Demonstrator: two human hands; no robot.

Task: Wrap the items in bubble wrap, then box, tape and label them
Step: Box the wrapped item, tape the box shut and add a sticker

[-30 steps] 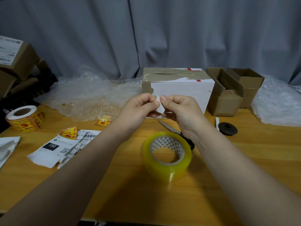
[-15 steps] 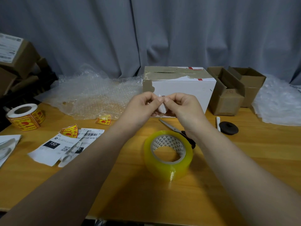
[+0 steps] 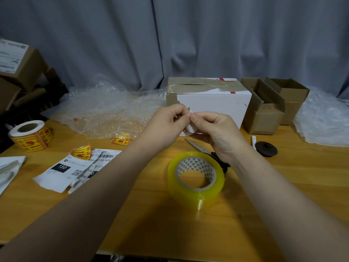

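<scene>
Little has been shifted since the earlier frames: both hands have been kept raised in front of the white box [image 3: 217, 103], and the small white label slip [image 3: 190, 128] has been worked lower, so that more of it now hangs beneath the right thumb.

The slip is pinched by the left hand [image 3: 168, 121] and the right hand [image 3: 213, 129] together, the fingers [image 3: 181, 110] of each curled and meeting at its upper edge. Whether backing is being peeled from it cannot be told. It is held above the bench [image 3: 132, 224], clear of it, with its long axis running roughly top to bottom.

The white box, closed and taped across its top, lies directly beyond the fingers, away from the person. Neither hand can be called clearly nearer, though the right hand overlaps the front face. A forward carry of the slip onto that face is judged to be what comes next.

Counted:
- one white box
- one tape roll [image 3: 196, 178]
- one pair of scissors [image 3: 198, 147]
- one roll of yellow stickers [image 3: 30, 135]
- two loose yellow stickers [image 3: 82, 152]
- two open brown boxes [image 3: 264, 112]
- one spread of bubble wrap [image 3: 105, 110]
</scene>
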